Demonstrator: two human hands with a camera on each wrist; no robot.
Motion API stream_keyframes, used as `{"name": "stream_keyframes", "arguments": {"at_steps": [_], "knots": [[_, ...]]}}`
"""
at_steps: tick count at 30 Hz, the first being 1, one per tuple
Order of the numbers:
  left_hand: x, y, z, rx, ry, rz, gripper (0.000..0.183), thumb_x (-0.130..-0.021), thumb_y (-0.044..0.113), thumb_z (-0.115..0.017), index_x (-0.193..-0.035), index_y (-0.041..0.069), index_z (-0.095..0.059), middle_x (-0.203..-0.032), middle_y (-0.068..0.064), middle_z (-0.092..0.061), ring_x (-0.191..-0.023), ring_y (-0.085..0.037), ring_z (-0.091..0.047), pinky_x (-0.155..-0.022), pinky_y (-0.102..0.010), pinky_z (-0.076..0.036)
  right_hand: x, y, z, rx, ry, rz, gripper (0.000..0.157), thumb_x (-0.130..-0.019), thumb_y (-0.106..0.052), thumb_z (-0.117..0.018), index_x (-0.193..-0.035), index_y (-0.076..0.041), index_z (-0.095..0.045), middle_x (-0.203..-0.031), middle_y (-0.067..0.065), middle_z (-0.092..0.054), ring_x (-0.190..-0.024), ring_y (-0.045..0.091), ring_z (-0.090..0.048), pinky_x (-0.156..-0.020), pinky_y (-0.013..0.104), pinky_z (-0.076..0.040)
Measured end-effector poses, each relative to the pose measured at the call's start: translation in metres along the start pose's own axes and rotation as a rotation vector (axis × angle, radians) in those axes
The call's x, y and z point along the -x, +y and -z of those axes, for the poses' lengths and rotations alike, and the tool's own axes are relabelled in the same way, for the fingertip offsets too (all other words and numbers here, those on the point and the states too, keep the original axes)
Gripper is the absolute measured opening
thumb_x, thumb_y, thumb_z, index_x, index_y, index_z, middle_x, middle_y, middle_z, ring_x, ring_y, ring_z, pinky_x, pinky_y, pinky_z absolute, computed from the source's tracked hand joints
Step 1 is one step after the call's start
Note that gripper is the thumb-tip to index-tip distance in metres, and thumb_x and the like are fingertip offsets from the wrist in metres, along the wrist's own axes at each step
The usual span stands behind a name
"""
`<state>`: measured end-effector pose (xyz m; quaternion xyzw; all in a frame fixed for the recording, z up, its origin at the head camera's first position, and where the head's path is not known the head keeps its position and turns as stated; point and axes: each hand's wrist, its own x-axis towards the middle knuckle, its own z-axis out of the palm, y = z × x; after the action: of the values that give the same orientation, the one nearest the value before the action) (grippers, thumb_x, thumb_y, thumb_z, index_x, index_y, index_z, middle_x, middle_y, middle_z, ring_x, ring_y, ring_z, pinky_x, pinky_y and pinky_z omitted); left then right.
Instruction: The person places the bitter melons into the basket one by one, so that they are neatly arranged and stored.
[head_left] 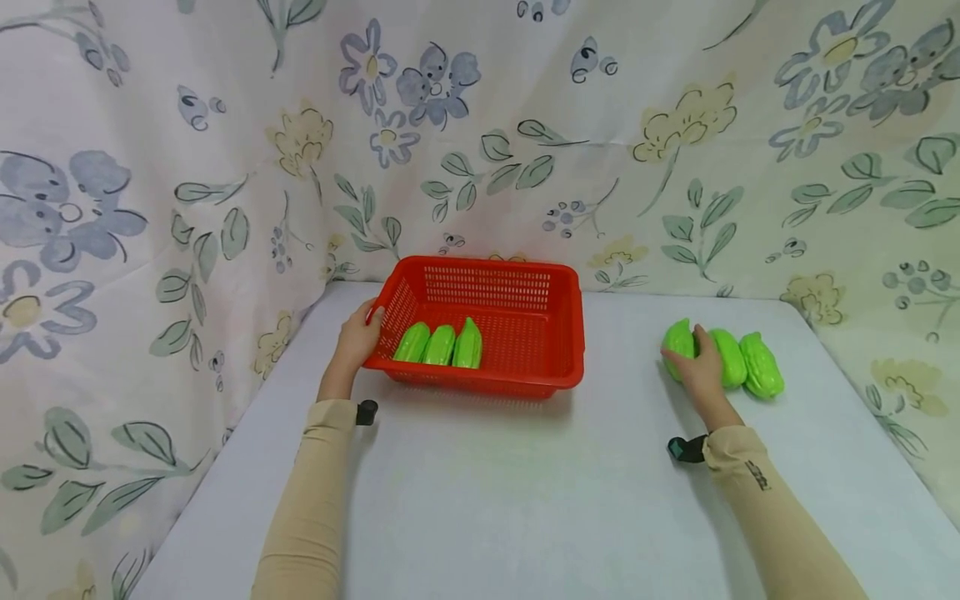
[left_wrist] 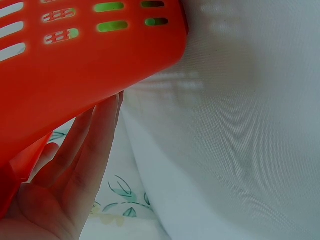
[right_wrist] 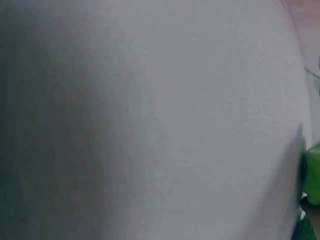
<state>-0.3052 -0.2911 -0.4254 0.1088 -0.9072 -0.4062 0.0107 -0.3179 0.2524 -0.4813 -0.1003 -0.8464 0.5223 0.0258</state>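
Note:
A red plastic basket (head_left: 566,333) with slotted walls stands at the back of the table. Three bright green, bumpy bitter melons (head_left: 438,344) lie side by side in its left part. My left hand (head_left: 358,336) holds the basket's left rim, the thumb over the edge; the left wrist view shows the fingers (left_wrist: 95,145) against the outside of the red wall (left_wrist: 110,60). On the right, my right hand (head_left: 701,375) grips the leftmost bitter melon (head_left: 678,337) of a row of three, thumb on its left side. The right wrist view catches only a green piece (right_wrist: 313,175) at its edge.
Two more bitter melons, a middle one (head_left: 731,358) and an outer one (head_left: 762,367), lie close to the right hand. White cloth covers the table (head_left: 510,492). A flowered curtain (head_left: 487,125) hangs behind and along both sides.

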Motion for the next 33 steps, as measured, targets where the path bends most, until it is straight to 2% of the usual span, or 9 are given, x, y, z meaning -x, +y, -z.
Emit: {"name": "stream_keyframes", "arguments": {"at_steps": [5, 11, 22, 33], "knots": [[-0.001, -0.001, 0.001, -0.007, 0.007, -0.004, 0.056, -0.106, 0.04, -0.032, -0.155, 0.015, -0.025, -0.153, -0.021, -0.038, -0.12, -0.036, -0.048, -0.105, -0.056, -0.039, -0.001, -0.002, -0.001, -0.042, -0.001, -0.023, 0.081, -0.097, -0.017, -0.055, -0.157, -0.005, -0.001, -0.164, 0.018, -0.002, -0.151, 0.037, -0.004, -0.123, 0.047, -0.009], [0.0, 0.0, 0.001, -0.015, 0.011, -0.009, 0.055, -0.106, 0.038, -0.033, -0.155, 0.013, -0.027, -0.151, -0.022, -0.04, -0.118, -0.037, -0.049, -0.104, -0.057, -0.04, -0.001, -0.008, -0.001, -0.128, -0.011, -0.078, 0.081, -0.099, -0.024, -0.054, -0.157, -0.011, 0.001, -0.165, 0.01, 0.001, -0.152, 0.031, -0.001, -0.123, 0.043, -0.009], [0.001, 0.0, 0.001, -0.004, 0.004, 0.008, 0.056, -0.106, 0.041, -0.032, -0.155, 0.015, -0.025, -0.151, -0.021, -0.04, -0.115, -0.034, -0.049, -0.103, -0.055, -0.042, 0.003, -0.039, -0.006, -0.272, -0.065, -0.132, 0.083, -0.099, -0.027, -0.056, -0.158, -0.016, 0.0, -0.165, 0.006, 0.003, -0.153, 0.023, 0.0, -0.124, 0.039, -0.009], [0.002, 0.001, 0.0, -0.011, 0.008, 0.011, 0.055, -0.106, 0.04, -0.033, -0.155, 0.016, -0.027, -0.149, -0.022, -0.043, -0.11, -0.034, -0.051, -0.098, -0.053, -0.045, 0.009, -0.063, -0.016, -0.3, -0.106, -0.07, 0.078, -0.099, -0.026, -0.056, -0.158, -0.018, -0.006, -0.165, 0.004, 0.0, -0.153, 0.023, -0.003, -0.124, 0.04, -0.01]]}}
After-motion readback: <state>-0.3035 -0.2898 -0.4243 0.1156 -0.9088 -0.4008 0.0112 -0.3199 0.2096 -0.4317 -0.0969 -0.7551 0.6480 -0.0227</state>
